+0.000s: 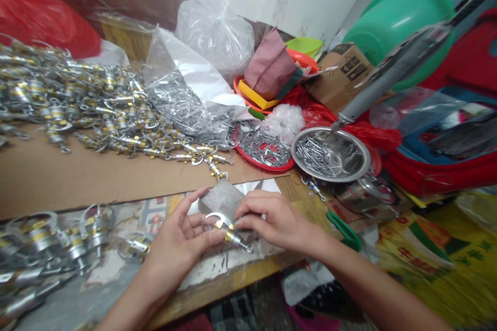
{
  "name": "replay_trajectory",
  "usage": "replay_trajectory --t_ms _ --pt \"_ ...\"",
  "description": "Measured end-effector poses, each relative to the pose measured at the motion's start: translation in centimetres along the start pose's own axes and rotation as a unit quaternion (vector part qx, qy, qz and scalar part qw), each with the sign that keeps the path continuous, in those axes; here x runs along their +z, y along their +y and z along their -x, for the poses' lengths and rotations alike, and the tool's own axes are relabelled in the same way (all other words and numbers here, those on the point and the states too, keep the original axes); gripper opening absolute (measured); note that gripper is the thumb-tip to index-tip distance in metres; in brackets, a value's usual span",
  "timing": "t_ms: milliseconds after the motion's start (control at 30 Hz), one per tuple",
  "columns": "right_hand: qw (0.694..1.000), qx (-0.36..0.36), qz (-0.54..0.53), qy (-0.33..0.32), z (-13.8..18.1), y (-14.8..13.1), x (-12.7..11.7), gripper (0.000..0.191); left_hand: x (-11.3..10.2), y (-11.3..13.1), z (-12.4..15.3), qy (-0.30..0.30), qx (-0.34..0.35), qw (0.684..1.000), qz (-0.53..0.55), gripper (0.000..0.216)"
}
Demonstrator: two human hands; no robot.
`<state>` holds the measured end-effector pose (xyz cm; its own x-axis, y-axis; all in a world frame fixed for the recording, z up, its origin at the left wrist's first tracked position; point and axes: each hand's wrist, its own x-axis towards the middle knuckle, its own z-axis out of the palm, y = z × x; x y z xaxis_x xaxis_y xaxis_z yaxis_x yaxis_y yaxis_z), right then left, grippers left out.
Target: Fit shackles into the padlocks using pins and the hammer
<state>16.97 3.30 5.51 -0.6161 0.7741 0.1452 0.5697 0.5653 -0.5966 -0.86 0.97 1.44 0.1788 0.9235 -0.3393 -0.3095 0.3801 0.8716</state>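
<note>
Both hands meet over a grey block (222, 197) near the table's front edge. My left hand (190, 232) is closed, its thumb and fingers pinching a small silver metal fitting (232, 235) with yellow bands and a curved, hook-like arm. The fitting is tilted, its thin ringed end pointing down to the right. My right hand (272, 220) has its thumb and forefinger pinched together at the fitting's upper right side. Whatever small part may be between those fingertips is hidden. White paper (209, 271) lies under the hands.
Many similar fittings (104, 108) are heaped at the back left, more (42, 238) at the front left. A red tray (267, 165) and a steel bowl (363, 168) hold small metal pins. A grey-handled tool (388, 72) slants above the bowl. Green scissors-like handles (345, 230) lie right.
</note>
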Motion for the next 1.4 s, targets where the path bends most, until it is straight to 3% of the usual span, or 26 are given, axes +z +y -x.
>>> replay_trajectory --t_ms 300,467,600,800,933,1033,1067,1167,1233,1300,1400 --pt "0.996 -0.01 0.088 0.018 0.1 -0.1 0.2 0.014 -0.1 0.1 0.1 -0.006 -0.009 1.0 0.005 0.084" --pt "0.998 -0.029 0.026 0.059 -0.2 0.1 1.5 0.016 -0.2 0.0 0.1 -0.005 -0.001 1.0 0.006 0.082" --pt "0.993 0.009 -0.036 0.11 -0.8 0.4 2.8 0.011 -0.1 0.1 0.1 -0.017 -0.001 1.0 0.003 0.083" --pt "0.989 0.044 -0.024 0.139 -1.4 0.0 4.0 0.01 0.1 0.2 0.1 -0.017 0.01 1.0 0.014 0.083" --pt "0.977 0.035 -0.062 0.203 -0.9 0.3 3.1 0.012 0.0 0.1 0.0 -0.016 0.002 1.0 0.013 0.085" --pt "0.956 0.114 -0.021 0.268 1.4 2.0 1.1 0.013 0.0 0.2 0.1 -0.006 -0.003 1.0 0.007 0.082" --pt "0.953 0.151 0.023 0.262 2.5 2.9 0.5 0.014 0.1 0.3 0.1 -0.005 -0.006 1.0 0.007 0.082" --pt "0.951 0.228 0.16 0.134 5.9 5.5 -0.6 0.035 0.2 0.5 0.1 0.0 -0.011 1.0 0.009 0.085" --pt "0.947 0.249 0.191 0.063 7.6 6.4 -0.7 0.031 0.2 0.4 0.1 0.004 -0.01 1.0 0.01 0.086" --pt "0.95 0.251 0.18 0.055 8.3 6.2 -0.5 0.024 0.2 0.3 0.1 0.007 -0.008 1.0 0.01 0.085" --pt "0.964 0.188 0.136 0.129 7.8 3.9 -0.7 0.022 0.1 0.2 0.2 0.006 -0.003 1.0 0.005 0.083"
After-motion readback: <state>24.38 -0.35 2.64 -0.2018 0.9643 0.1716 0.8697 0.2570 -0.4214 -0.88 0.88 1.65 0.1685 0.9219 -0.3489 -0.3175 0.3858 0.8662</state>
